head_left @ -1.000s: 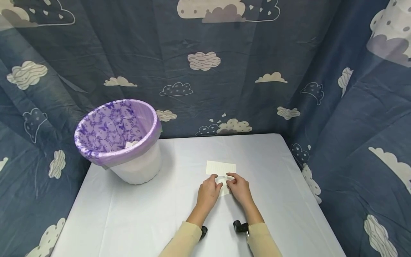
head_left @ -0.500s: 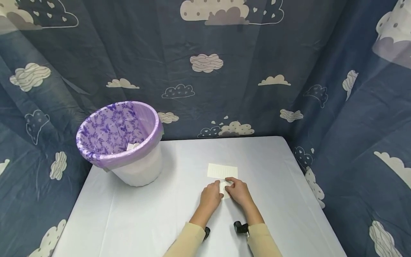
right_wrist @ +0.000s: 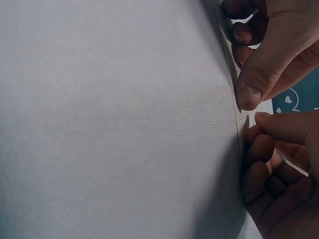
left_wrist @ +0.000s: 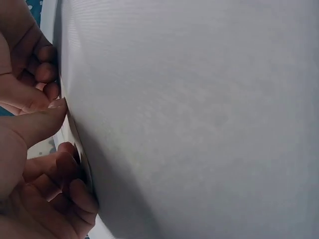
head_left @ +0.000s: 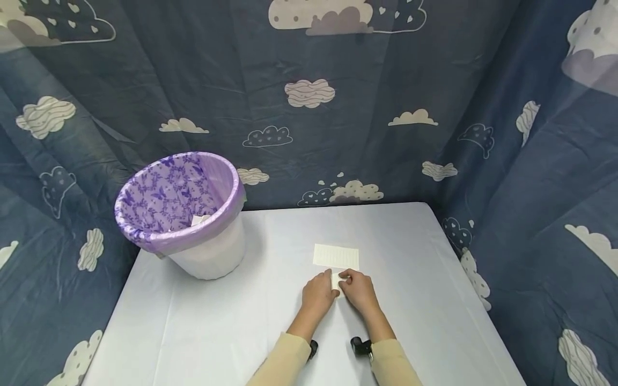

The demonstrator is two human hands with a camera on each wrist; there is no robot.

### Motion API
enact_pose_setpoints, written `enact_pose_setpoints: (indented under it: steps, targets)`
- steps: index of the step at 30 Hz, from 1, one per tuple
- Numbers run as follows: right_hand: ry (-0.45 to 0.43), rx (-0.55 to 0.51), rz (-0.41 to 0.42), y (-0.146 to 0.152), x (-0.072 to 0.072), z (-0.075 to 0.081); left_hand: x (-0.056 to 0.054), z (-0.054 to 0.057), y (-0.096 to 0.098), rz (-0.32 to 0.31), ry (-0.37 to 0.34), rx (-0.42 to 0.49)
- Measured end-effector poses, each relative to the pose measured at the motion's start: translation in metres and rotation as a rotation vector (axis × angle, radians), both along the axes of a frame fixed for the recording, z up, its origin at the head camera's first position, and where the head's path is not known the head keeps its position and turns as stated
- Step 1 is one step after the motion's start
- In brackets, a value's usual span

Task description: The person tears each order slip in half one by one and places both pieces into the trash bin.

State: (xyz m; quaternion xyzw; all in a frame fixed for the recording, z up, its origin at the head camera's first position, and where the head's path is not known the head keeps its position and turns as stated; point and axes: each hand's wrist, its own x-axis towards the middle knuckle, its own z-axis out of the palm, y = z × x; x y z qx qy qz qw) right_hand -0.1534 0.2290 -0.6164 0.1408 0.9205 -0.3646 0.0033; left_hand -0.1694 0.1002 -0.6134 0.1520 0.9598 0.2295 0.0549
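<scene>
A small cream slip of paper (head_left: 335, 282) lies between my two hands on the white table, mostly covered by the fingers. My left hand (head_left: 316, 295) grips its left side, the thumb near the lower edge. On the other side my right hand (head_left: 359, 292) pinches the slip between thumb and index finger. In both wrist views the slip shows only as a thin pale edge among the curled fingers, so its folds cannot be made out. Just beyond the hands, a cream sheet of paper (head_left: 336, 256) with faint lines lies flat, untouched.
A white waste bin (head_left: 212, 257) with a purple butterfly-print liner (head_left: 166, 185) stands at the table's back left, some white paper (head_left: 199, 220) inside. The white tabletop (head_left: 227, 316) runs back to a dark blue cloud-print curtain (head_left: 338, 134).
My hands have drawn closer together and slightly toward me over the slip, and less of it shows between them. The lined sheet and the bin have stayed put.
</scene>
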Motion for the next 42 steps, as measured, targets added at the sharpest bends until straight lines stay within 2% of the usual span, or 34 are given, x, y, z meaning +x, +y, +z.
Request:
enact_pose_setpoints:
  steps: [9,14,19,29,36,42]
  targets:
    - [0.012,-0.009,-0.008,0.000,0.005,-0.003,0.004,-0.001,0.001,-0.077,0.132,-0.152]
    - [0.011,-0.010,-0.013,0.000,0.007,-0.006,0.009,-0.003,0.001,-0.079,0.177,-0.174]
    - [0.025,-0.017,-0.022,-0.002,0.007,-0.008,0.010,-0.007,-0.001,-0.071,0.237,-0.169]
    - [0.025,-0.001,-0.020,-0.004,0.010,-0.005,0.015,-0.011,-0.003,-0.050,0.285,-0.164]
    - [0.073,0.018,-0.030,-0.008,0.012,-0.010,0.015,-0.014,-0.004,-0.016,0.257,-0.039]
    - [0.154,0.045,-0.035,-0.010,0.010,-0.015,0.011,-0.013,-0.004,-0.008,0.243,-0.024]
